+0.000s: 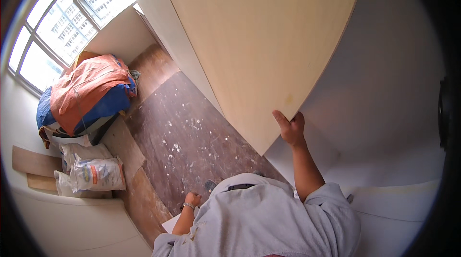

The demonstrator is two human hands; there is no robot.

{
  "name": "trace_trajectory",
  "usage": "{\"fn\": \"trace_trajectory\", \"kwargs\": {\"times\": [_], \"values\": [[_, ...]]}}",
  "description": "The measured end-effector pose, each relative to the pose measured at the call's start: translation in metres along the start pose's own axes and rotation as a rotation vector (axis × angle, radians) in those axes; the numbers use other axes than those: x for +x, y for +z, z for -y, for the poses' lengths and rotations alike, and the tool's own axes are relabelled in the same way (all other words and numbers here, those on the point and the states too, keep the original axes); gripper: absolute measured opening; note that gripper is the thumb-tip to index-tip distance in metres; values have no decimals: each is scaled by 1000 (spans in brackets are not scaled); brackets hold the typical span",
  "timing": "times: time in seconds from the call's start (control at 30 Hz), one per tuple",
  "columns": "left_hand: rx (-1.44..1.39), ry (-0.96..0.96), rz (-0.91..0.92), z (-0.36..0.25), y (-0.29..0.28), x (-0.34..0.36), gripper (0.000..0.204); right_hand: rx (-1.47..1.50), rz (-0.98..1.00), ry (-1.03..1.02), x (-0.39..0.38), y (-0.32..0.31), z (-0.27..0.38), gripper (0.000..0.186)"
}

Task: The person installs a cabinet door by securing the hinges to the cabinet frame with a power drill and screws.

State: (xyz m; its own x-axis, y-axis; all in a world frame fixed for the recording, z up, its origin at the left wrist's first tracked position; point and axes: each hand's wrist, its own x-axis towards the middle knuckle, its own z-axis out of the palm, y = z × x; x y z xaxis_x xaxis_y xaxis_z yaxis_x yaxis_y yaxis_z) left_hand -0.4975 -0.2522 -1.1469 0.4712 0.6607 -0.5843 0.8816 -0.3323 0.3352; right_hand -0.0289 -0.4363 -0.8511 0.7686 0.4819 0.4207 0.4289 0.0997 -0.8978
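Observation:
A large pale plywood panel (259,41) stands tilted against the white wall (384,89) and fills the upper middle of the view. My right hand (290,127) is raised, its fingers wrapped round the panel's lower right edge near the corner. My left hand (192,199), with a metal bracelet at the wrist, hangs low over the brown floor with its fingers curled. It is next to the corner of a white sheet (168,223); whether it holds anything is unclear. My grey shirt fills the lower middle.
A bundle wrapped in orange and blue tarp (86,94) lies at the left under a big window (57,22). Below it sit white sacks (93,173) and flat wooden planks (33,163). The brown floor (192,132) is speckled with paint. A low white ledge (72,223) curves along the lower left.

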Motion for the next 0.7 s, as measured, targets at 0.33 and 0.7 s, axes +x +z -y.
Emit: {"fn": "trace_trajectory", "kwargs": {"times": [0.33, 0.7], "values": [[-17, -60, 50, -27, -12, -1, 33, -27, 12, -15, 0, -2, 2, 27], [-60, -12, 11, -38, -8, -3, 31, 6, -10, -27, -2, 2, 0, 27]]}}
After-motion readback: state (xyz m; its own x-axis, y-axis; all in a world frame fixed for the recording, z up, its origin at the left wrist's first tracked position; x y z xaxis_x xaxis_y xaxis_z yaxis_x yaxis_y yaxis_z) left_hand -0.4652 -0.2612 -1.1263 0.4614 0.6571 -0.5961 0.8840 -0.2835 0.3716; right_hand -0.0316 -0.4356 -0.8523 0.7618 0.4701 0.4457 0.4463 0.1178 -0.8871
